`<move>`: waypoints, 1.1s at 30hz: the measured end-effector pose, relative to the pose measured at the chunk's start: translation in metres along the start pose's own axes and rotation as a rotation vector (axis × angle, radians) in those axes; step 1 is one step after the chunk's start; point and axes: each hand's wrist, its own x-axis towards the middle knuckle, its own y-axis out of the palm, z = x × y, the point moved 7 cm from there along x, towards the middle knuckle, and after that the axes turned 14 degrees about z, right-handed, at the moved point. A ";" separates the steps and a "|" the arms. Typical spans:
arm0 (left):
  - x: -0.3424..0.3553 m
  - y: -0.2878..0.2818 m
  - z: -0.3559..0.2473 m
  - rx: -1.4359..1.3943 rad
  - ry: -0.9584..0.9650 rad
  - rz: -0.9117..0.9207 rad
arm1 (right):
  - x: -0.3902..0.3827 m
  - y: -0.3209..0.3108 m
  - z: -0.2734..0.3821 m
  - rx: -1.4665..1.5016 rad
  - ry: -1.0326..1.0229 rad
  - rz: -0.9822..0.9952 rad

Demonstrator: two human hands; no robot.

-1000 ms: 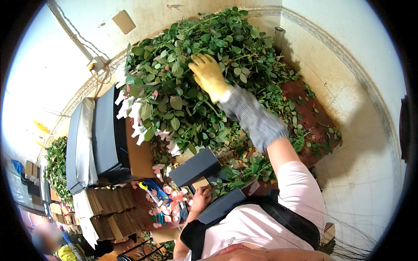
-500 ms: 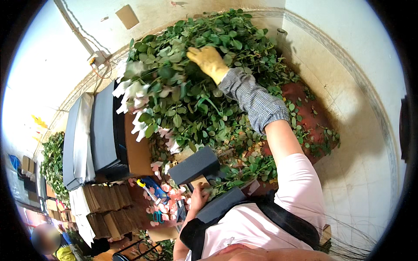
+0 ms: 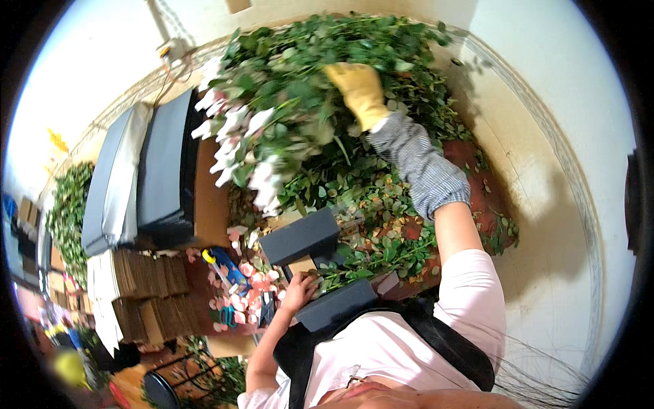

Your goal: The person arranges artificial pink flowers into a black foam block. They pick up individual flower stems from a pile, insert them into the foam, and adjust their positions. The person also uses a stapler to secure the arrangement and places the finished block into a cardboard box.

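Touching the leafy rose pile (image 3: 306, 51) along the counter's (image 3: 485, 178) far edge, the gloved right hand (image 3: 355, 87) had an indistinguishable grip, likewise the left hand (image 3: 298, 292) between two dark blocks (image 3: 298, 236), with open room between right sleeve (image 3: 422, 163) and side wall (image 3: 545, 146).

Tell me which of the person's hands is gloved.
The right hand, the one at the big leafy pile: it wears a yellow glove. The left hand, lower down near the dark blocks, is bare.
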 end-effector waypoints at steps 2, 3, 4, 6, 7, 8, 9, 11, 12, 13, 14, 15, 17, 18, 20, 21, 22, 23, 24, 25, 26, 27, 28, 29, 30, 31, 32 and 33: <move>0.006 0.000 0.004 0.079 -0.014 -0.008 | -0.014 -0.007 -0.016 -0.147 0.150 0.226; 0.007 0.001 0.002 0.122 0.038 -0.047 | -0.030 -0.013 -0.016 -0.136 0.061 0.119; 0.003 0.006 0.010 0.139 -0.005 -0.046 | -0.040 -0.025 -0.002 -0.189 0.076 0.205; 0.004 0.008 0.009 0.153 0.001 -0.047 | -0.067 -0.042 0.013 -0.217 -0.004 0.218; 0.000 0.009 0.012 0.143 -0.011 -0.054 | -0.081 -0.040 0.024 -0.297 -0.062 0.269; -0.003 0.011 0.016 0.130 -0.035 -0.060 | -0.098 -0.035 0.035 -0.381 -0.085 0.403; -0.005 0.012 0.017 0.135 -0.030 -0.064 | -0.114 -0.021 0.028 -0.351 -0.065 0.463; -0.001 0.012 0.018 0.129 -0.028 -0.059 | -0.145 0.013 -0.005 -0.304 0.020 0.559; 0.004 0.008 0.019 0.127 -0.042 -0.051 | -0.155 0.028 -0.026 -0.275 0.083 0.588; 0.012 -0.011 0.006 0.145 -0.024 -0.072 | -0.160 0.024 -0.035 -0.227 0.088 0.519; 0.008 -0.011 0.005 0.128 0.000 -0.072 | -0.170 0.022 -0.036 -0.160 0.092 0.442; 0.007 -0.003 0.005 0.119 -0.005 -0.071 | -0.172 0.009 -0.030 -0.092 0.071 0.360; -0.007 0.002 0.007 0.101 -0.033 -0.064 | -0.173 -0.035 0.007 0.106 -0.022 0.159; 0.002 -0.007 0.003 0.092 -0.005 -0.066 | -0.193 -0.004 -0.016 0.377 0.057 0.210; 0.003 -0.007 0.015 0.120 -0.014 -0.017 | -0.214 0.034 -0.025 0.754 0.117 0.274; 0.003 -0.009 0.012 0.130 -0.031 0.031 | -0.221 0.034 -0.021 0.838 0.105 0.326; 0.000 -0.012 -0.001 0.130 -0.048 0.091 | -0.237 0.038 -0.018 0.981 0.107 0.356; 0.002 -0.021 -0.013 0.160 -0.079 0.080 | -0.257 0.043 -0.016 1.203 0.103 0.383; 0.007 -0.039 -0.028 0.197 -0.109 0.075 | -0.277 0.050 -0.011 1.549 0.101 0.379; 0.013 -0.063 -0.047 0.025 -0.062 0.002 | -0.297 0.056 -0.001 1.864 0.121 0.398; 0.021 -0.086 -0.064 -0.413 -0.156 0.029 | -0.312 0.062 0.009 1.845 0.274 0.542; 0.021 -0.096 -0.066 -0.546 -0.172 0.015 | -0.325 0.066 0.021 1.825 0.413 0.691; 0.016 -0.129 -0.105 -0.726 0.077 -0.374 | -0.328 0.047 0.040 1.485 0.803 1.001; 0.023 -0.142 -0.129 -0.853 0.143 -0.409 | -0.334 0.054 0.051 1.211 0.470 1.202; 0.027 -0.152 -0.138 -0.971 0.202 -0.450 | -0.327 0.052 0.070 0.934 0.114 1.285; 0.034 -0.153 -0.140 -0.844 0.202 -0.414 | -0.327 0.041 0.073 0.525 -0.018 1.161; 0.038 -0.151 -0.141 -0.719 0.205 -0.375 | -0.330 0.025 0.081 0.122 -0.137 1.012; 0.044 -0.145 -0.139 -0.805 0.088 -0.416 | -0.340 0.031 0.068 0.026 0.092 0.980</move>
